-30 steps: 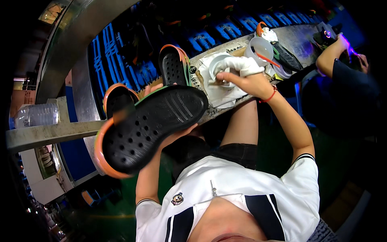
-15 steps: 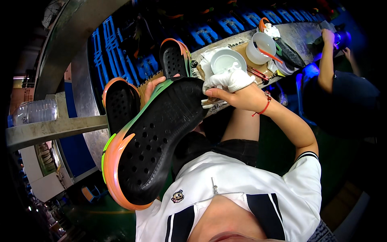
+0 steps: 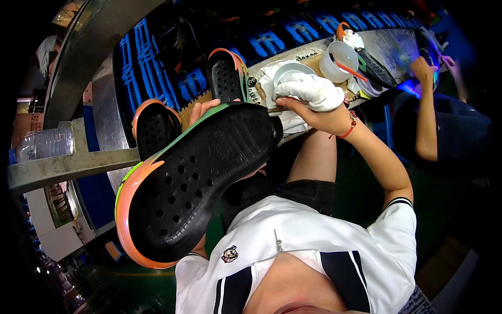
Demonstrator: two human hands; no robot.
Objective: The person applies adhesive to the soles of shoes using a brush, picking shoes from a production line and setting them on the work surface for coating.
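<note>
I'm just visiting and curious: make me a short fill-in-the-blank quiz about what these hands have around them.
The left hand holds a shoe sole whose broad, holed face is coloured ____.
The fabric covering part of the right hand is coloured ____.
The beaded bracelet sits on the ____ wrist.
Just beyond the left hand, ____ similar soles show.

Missing words: black; white; right; two.

"What's behind the held shoe (image 3: 188, 178)?"

"Two more: the left shoe (image 3: 157, 131), and the right shoe (image 3: 226, 78) farther back."

"And right of those?"

"On the worktop (image 3: 389, 44), a bowl (image 3: 288, 71), with the cloth (image 3: 314, 93) in the right grip (image 3: 330, 119) at its near side; then a tub (image 3: 329, 69), a stick (image 3: 351, 71) over its rim."

"Past the tub?"

"Another shoe (image 3: 378, 73), to its right."
</note>
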